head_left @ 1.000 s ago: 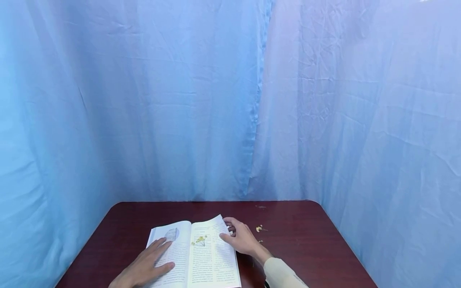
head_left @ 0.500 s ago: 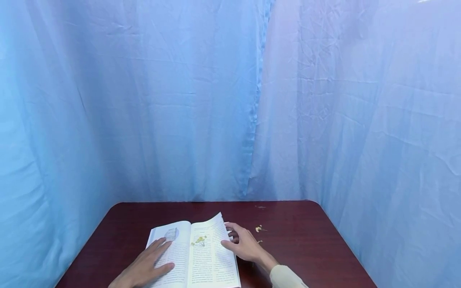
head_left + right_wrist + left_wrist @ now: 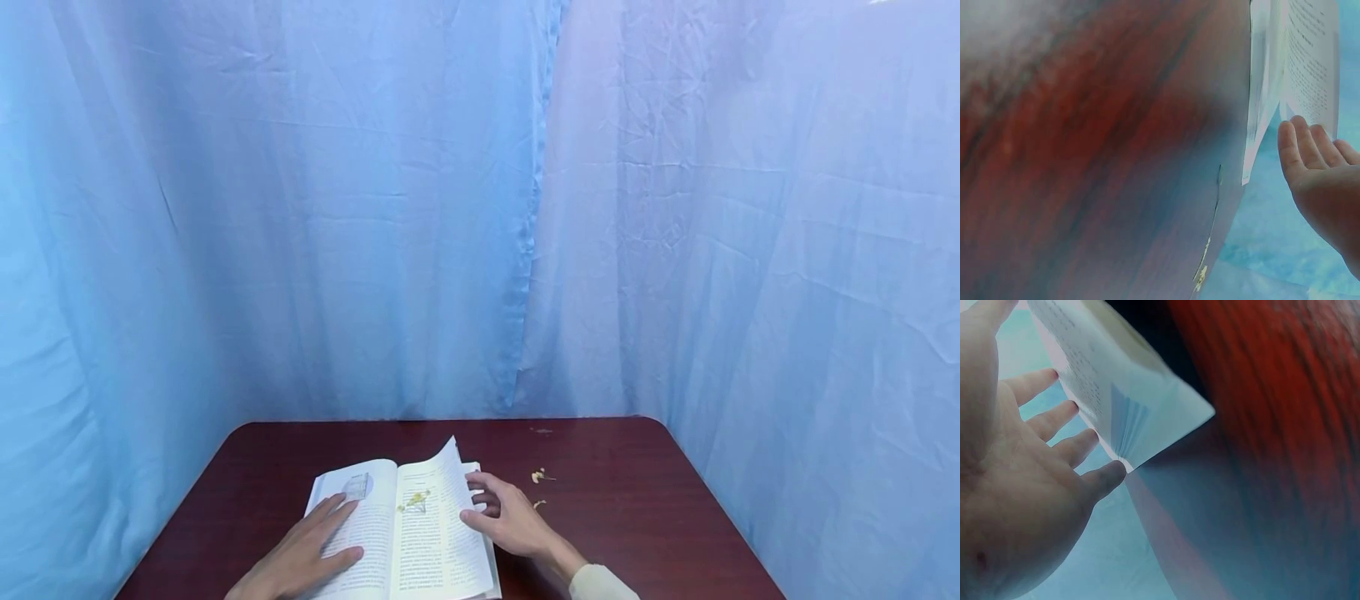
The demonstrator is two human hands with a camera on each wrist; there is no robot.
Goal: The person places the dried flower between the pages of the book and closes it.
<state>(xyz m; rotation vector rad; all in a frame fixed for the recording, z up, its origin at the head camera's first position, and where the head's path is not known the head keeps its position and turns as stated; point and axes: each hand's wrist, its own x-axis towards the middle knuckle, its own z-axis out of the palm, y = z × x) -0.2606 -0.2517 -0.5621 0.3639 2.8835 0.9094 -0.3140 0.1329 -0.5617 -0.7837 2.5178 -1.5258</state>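
An open book [image 3: 375,542] lies near the table's front edge. Spread across its left page, my left hand [image 3: 303,546] rests with the fingers extended; in the left wrist view its fingertips meet the book's edge. My right hand [image 3: 513,521] is at the right side, holding the edge of a raised page [image 3: 453,479] between thumb and fingers. That page curls upward at its far corner, with more pages below it. A small sprig of yellow flowers [image 3: 416,502] lies on the right-hand page near the spine. The right wrist view shows the fingers [image 3: 1307,147] against the lifted page.
Right of the book, a loose yellow flower sprig [image 3: 540,476] lies on the dark red-brown table [image 3: 630,517], with a smaller piece [image 3: 539,503] nearer me. Blue curtains [image 3: 420,250] hang behind the table and along both sides.
The right hand has drawn back slightly toward me and right. The right page's free edge has risen and curled leftward, exposing pages beneath. The left hand stays in place.
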